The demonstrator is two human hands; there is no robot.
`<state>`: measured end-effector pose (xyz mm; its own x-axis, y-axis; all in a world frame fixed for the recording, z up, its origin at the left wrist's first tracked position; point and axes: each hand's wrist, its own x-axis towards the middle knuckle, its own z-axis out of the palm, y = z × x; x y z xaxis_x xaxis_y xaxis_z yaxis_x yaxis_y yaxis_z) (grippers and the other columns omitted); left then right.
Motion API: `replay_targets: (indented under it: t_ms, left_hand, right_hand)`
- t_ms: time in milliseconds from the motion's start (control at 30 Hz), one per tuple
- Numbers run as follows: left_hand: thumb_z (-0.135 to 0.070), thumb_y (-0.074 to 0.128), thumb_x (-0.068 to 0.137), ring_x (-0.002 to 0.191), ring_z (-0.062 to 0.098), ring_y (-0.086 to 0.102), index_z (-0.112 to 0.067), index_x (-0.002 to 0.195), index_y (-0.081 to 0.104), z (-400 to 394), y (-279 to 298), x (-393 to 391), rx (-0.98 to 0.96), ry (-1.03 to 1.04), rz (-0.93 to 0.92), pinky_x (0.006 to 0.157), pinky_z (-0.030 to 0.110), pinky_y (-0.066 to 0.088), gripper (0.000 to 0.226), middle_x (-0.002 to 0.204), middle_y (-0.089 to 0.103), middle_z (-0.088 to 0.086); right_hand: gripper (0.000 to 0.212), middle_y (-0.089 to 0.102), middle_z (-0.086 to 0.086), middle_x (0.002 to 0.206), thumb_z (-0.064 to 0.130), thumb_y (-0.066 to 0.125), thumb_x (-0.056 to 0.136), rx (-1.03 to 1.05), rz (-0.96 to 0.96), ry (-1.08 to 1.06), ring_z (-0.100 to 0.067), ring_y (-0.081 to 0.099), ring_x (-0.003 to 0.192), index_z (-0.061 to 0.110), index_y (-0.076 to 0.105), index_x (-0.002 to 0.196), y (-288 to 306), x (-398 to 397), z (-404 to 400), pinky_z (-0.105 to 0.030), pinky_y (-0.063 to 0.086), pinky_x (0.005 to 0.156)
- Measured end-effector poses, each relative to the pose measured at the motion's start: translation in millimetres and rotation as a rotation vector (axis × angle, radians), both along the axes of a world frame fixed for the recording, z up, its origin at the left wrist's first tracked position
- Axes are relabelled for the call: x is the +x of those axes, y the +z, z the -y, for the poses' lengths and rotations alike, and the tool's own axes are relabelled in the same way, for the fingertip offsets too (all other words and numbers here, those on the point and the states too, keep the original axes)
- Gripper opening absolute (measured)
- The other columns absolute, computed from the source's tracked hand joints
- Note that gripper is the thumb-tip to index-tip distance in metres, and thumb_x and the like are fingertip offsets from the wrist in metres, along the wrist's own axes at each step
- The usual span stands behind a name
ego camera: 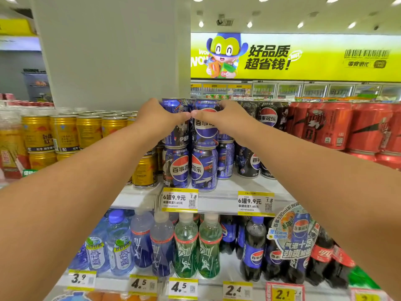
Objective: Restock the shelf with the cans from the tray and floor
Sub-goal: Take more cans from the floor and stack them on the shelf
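Two blue Pepsi cans stand side by side on top of a lower row of blue Pepsi cans [191, 168] on the top shelf [219, 200]. My left hand [158, 120] wraps the left upper can [173, 106]. My right hand [225, 119] wraps the right upper can [205, 127]. My thumbs meet between the two cans. Both arms reach forward from the bottom corners. The tray and the floor are out of view.
Gold Red Bull cans [65, 133] stand to the left, black Pepsi cans [269, 118] and red cola cans [338, 127] to the right. Bottles [186, 246] fill the shelf below, with price tags [180, 199] on the shelf edges. A white pillar [112, 51] rises behind.
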<state>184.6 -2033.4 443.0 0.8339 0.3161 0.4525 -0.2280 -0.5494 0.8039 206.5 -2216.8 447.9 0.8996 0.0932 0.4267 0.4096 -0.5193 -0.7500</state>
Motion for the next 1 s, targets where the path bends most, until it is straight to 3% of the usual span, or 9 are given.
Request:
replay_targets:
  t_ms: [133,333,433,500,600,733,833,900,1000]
  left_hand:
    - [-0.058,0.081,0.068,0.072,0.006,0.055,-0.026,0.102,0.043,1.9,-4.5,-3.7,0.020,0.015,0.030,0.055,0.027,0.048,0.061,0.084,0.052,-0.012]
    - [-0.054,0.078,0.074,0.083,0.017,0.058,-0.024,0.108,0.048,6.1,-13.8,-11.5,0.044,0.034,0.063,0.061,0.030,0.051,0.055,0.098,0.056,-0.003]
    - [-0.052,0.078,0.075,0.087,0.019,0.059,-0.023,0.112,0.051,9.8,-18.4,-19.6,0.009,0.049,0.071,0.072,0.037,0.055,0.055,0.099,0.058,-0.003]
    - [-0.053,0.077,0.075,0.087,0.018,0.058,-0.023,0.113,0.052,11.8,-23.9,-27.0,-0.007,0.077,0.078,0.068,0.033,0.050,0.055,0.094,0.056,-0.006]
    - [-0.058,0.074,0.077,0.089,0.018,0.055,-0.019,0.120,0.054,12.8,-34.7,-40.0,0.000,0.121,0.065,0.071,0.033,0.047,0.061,0.098,0.054,-0.006]
    - [-0.054,0.069,0.084,0.090,0.014,0.052,-0.017,0.135,0.052,13.3,-59.5,-68.1,0.119,0.196,0.073,0.068,0.028,0.040,0.065,0.114,0.062,0.000]
    - [-0.060,0.063,0.085,0.101,0.016,0.060,-0.022,0.137,0.055,15.6,-88.5,-94.0,0.258,0.234,0.023,0.072,0.025,0.039,0.065,0.129,0.065,0.004]
    - [-0.064,0.058,0.085,0.104,0.023,0.064,-0.027,0.139,0.055,17.5,-107.5,-108.9,0.400,0.246,-0.039,0.071,0.028,0.042,0.065,0.129,0.066,0.003]
    - [-0.068,0.053,0.086,0.137,0.021,0.041,-0.034,0.144,0.047,20.3,-130.8,-123.5,0.593,0.179,-0.127,0.101,0.041,0.040,0.067,0.154,0.042,0.000]
  right_hand:
    - [0.102,0.058,-0.004,0.132,0.074,0.075,0.065,-0.007,-0.017,-0.009,-0.024,0.060,0.112,0.012,0.045,0.141,-4.5,-1.0,0.5,-0.034,0.049,0.082]
    - [0.095,0.058,-0.005,0.128,0.072,0.075,0.067,-0.043,-0.075,-0.008,-0.022,0.060,0.107,0.013,0.048,0.136,-14.2,-5.1,7.1,-0.039,0.053,0.087]
    - [0.102,0.050,-0.006,0.144,0.073,0.072,0.069,-0.074,-0.058,-0.018,-0.020,0.054,0.116,0.012,0.041,0.145,-22.3,-12.9,16.5,-0.034,0.042,0.085]
    - [0.107,0.041,-0.007,0.153,0.073,0.070,0.072,-0.106,-0.044,-0.018,-0.026,0.048,0.130,0.010,0.034,0.151,-27.7,-19.4,25.6,-0.034,0.038,0.088]
    - [0.102,0.043,-0.008,0.152,0.070,0.068,0.077,-0.159,-0.025,-0.022,-0.028,0.048,0.132,0.011,0.031,0.152,-36.2,-34.2,43.2,-0.034,0.040,0.092]
    - [0.077,0.054,-0.011,0.137,0.060,0.066,0.086,-0.235,0.108,-0.072,-0.030,0.055,0.117,0.009,0.044,0.140,-67.7,-61.5,70.7,-0.031,0.042,0.080]
    - [0.041,0.056,-0.004,0.101,0.057,0.060,0.091,-0.382,0.269,-0.080,-0.026,0.053,0.093,0.019,0.053,0.104,-105.8,-79.7,93.5,-0.033,0.037,0.074]
    - [0.047,0.061,-0.009,0.110,0.055,0.056,0.094,-0.492,0.305,-0.060,-0.029,0.054,0.105,0.011,0.058,0.111,-129.9,-89.5,105.0,-0.036,0.040,0.081]
    - [0.066,0.045,-0.013,0.149,0.054,0.052,0.096,-0.660,0.296,-0.024,-0.031,0.033,0.141,0.007,0.046,0.141,-156.6,-103.1,110.7,-0.043,0.032,0.110]
